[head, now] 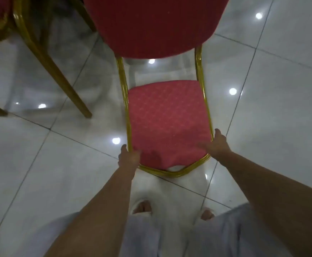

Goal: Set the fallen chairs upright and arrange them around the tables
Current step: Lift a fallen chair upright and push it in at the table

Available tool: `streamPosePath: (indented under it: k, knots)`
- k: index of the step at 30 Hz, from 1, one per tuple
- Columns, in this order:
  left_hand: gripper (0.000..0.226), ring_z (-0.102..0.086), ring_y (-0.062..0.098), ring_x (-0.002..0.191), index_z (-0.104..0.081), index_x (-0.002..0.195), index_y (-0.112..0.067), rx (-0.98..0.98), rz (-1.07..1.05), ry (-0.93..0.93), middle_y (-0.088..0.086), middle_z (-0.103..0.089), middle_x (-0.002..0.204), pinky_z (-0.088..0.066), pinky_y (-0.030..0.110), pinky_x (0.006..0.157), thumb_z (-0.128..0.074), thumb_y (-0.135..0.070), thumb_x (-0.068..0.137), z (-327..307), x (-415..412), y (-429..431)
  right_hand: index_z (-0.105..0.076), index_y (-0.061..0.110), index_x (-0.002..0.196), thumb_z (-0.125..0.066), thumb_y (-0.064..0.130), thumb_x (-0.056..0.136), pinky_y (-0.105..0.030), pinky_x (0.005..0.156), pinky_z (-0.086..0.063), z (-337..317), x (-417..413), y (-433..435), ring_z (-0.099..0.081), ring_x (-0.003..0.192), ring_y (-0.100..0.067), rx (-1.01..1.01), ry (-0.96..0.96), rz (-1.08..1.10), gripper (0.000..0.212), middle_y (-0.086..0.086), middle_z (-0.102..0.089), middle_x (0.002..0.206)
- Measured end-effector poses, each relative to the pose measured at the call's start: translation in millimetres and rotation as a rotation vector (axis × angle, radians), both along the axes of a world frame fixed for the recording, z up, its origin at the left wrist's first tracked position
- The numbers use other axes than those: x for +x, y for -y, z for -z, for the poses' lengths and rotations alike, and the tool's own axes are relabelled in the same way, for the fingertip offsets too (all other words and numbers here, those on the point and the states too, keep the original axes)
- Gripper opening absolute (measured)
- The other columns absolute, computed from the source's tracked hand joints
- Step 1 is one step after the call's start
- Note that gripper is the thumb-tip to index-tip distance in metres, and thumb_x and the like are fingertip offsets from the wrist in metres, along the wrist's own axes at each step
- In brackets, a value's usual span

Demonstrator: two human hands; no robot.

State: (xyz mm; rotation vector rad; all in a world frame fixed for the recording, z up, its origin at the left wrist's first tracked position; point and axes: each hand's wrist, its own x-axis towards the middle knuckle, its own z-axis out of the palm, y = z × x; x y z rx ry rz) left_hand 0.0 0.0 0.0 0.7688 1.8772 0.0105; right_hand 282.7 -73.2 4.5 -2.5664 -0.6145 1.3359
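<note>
View: head camera, looking down; the only view supplied.
Held chair (167,123): red padding on a gold tube frame, directly ahead of my feet (142,206). Its lighter pad, ringed by the frame loop, sits low towards the floor. A larger dark red pad rises nearer the camera. I judge the chair not yet upright.
Left hand (129,156): curled round the left rail of the held chair, near the bend of the loop, with the thumb apparently on the pad.
Right hand (216,143): wrapped round the right rail of the held chair, opposite the left. Blur hides the finger detail.
Second chair (49,62): near the held chair, on its left, with legs planted on the floor.
Floor (281,89): glossy tile beneath the held chair.
Tables: none in view.
Risk, skid: the chair's legs may slide on the glossy tile as I tip it up.
Risk, collision: a swing leftward could strike the second chair.
Risk, drop: smooth tube may slip through my grip, and my toes lie just below the loop.
</note>
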Motion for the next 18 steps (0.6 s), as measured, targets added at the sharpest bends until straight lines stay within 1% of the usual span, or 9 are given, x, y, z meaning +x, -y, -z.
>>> streamPosePath:
  k: [2,4,5,8,10,11,13,16,18]
  knots:
    - [0.082,-0.044,0.038,0.132,-0.023,0.153,-0.025,0.077,-0.029,-0.057,0.016,-0.041,0.148,-0.041,0.052,0.107,-0.064,-0.047,0.086,31.6,-0.8,-1.6,-0.031,0.017,0.142,-0.084,0.054,0.062,-0.056,0.097,-0.048,30.9,5.9,-10.0,-0.051,0.119,-0.040,0.052,0.042,0.042,0.103,-0.015,-0.048,0.133]
    - [0.081,-0.045,0.037,0.131,-0.027,0.152,-0.025,0.120,-0.111,0.008,0.014,-0.042,0.147,-0.040,0.053,0.107,-0.062,-0.055,0.086,65.4,-3.3,-6.3,-0.033,0.020,0.141,-0.084,0.053,0.062,-0.054,0.097,-0.049,62.6,15.1,-21.5,-0.055,0.118,-0.038,0.126,-0.005,0.135,0.100,-0.012,-0.051,0.133]
    - [0.076,-0.048,0.035,0.128,-0.032,0.149,-0.023,0.145,-0.154,0.066,0.012,-0.046,0.144,-0.041,0.052,0.107,-0.058,-0.059,0.088,80.6,-3.9,-5.8,-0.034,0.022,0.140,-0.084,0.050,0.063,-0.052,0.096,-0.050,80.5,19.0,-23.5,-0.057,0.115,-0.034,0.188,-0.059,0.199,0.096,-0.008,-0.054,0.132]
    - [0.055,-0.053,0.029,0.114,-0.043,0.141,-0.022,0.201,-0.202,0.142,0.009,-0.055,0.133,-0.044,0.050,0.103,-0.044,-0.054,0.097,108.7,-3.7,-1.7,-0.040,0.026,0.138,-0.083,0.041,0.068,-0.045,0.088,-0.053,107.0,27.7,-22.6,-0.061,0.100,-0.025,0.269,-0.126,0.313,0.084,-0.001,-0.059,0.123]
    - [0.049,-0.053,0.032,0.116,-0.043,0.142,-0.023,0.200,-0.191,0.141,0.008,-0.055,0.132,-0.045,0.051,0.102,-0.042,-0.048,0.100,107.9,-7.8,-1.1,-0.042,0.025,0.137,-0.085,0.029,0.071,-0.038,0.075,-0.055,105.7,34.8,-19.8,-0.062,0.089,-0.021,0.272,-0.189,0.354,0.079,-0.001,-0.060,0.116]
    - [0.048,-0.053,0.034,0.117,-0.043,0.142,-0.024,0.186,-0.175,0.138,0.008,-0.055,0.131,-0.045,0.054,0.101,-0.042,-0.047,0.100,100.4,-11.3,1.0,-0.042,0.026,0.136,-0.085,0.022,0.072,-0.035,0.068,-0.054,97.5,37.4,-15.9,-0.063,0.086,-0.020,0.258,-0.224,0.364,0.078,-0.002,-0.061,0.112]
    - [0.045,-0.054,0.036,0.115,-0.045,0.141,-0.025,0.153,-0.160,0.121,0.009,-0.057,0.129,-0.046,0.057,0.099,-0.043,-0.046,0.101,69.8,-21.8,6.7,-0.044,0.028,0.135,-0.084,0.016,0.073,-0.033,0.063,-0.055,65.1,35.3,-5.9,-0.065,0.087,-0.021,0.223,-0.266,0.338,0.074,-0.001,-0.061,0.108]
    - [0.043,-0.056,0.038,0.114,-0.046,0.139,-0.026,0.103,-0.142,0.079,0.010,-0.057,0.130,-0.047,0.059,0.098,-0.042,-0.044,0.102,-9.8,-34.5,17.6,-0.048,0.026,0.131,-0.080,0.010,0.077,-0.037,0.071,-0.058,-4.5,23.4,18.2,-0.065,0.091,-0.022,0.199,-0.278,0.283,0.065,-0.002,-0.063,0.111]
    - [0.044,-0.055,0.040,0.114,-0.042,0.143,-0.027,0.044,-0.114,0.047,0.009,-0.055,0.131,-0.049,0.060,0.094,-0.040,-0.044,0.103,-71.7,-40.3,26.6,-0.048,0.024,0.132,-0.079,0.008,0.077,-0.041,0.076,-0.058,-62.0,15.6,32.4,-0.064,0.090,-0.024,0.148,-0.269,0.249,0.065,-0.001,-0.062,0.107]
